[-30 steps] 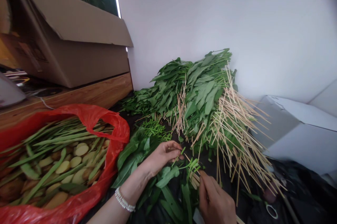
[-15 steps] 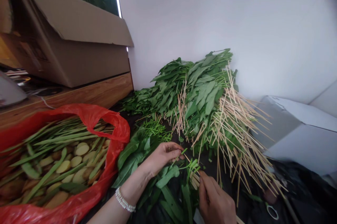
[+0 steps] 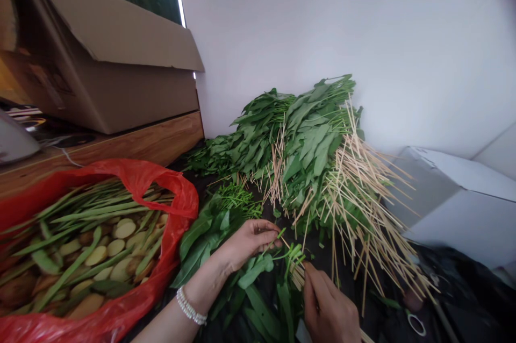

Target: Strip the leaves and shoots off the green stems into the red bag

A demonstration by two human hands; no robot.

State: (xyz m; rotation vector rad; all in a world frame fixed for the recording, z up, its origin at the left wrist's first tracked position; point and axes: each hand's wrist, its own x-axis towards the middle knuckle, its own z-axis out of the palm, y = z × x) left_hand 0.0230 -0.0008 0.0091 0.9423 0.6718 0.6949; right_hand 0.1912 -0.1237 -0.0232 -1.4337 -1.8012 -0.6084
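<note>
My left hand [image 3: 253,241], with a white beaded bracelet at its wrist, pinches the stem of a leafy green [image 3: 256,272] between thumb and fingers. A thin skewer runs from that stem toward my right hand [image 3: 332,302]. The right fingers are closed around a bundle of wooden skewers [image 3: 297,277], with cut green stems [image 3: 295,252] on their upper ends. Leaves hang below the bundle, between the two hands. Part of the bundle is hidden by the right hand. Loose leafy greens [image 3: 205,230] lie left of my left hand.
Skewered greens [image 3: 314,133] are piled against the white wall, their bare skewers [image 3: 371,192] fanning out to the right. A red plastic bag [image 3: 186,192] at left holds sliced potatoes and green beans. Behind it stands a cardboard box [image 3: 149,90]. At right are a white box [image 3: 463,214] and black plastic [image 3: 471,289].
</note>
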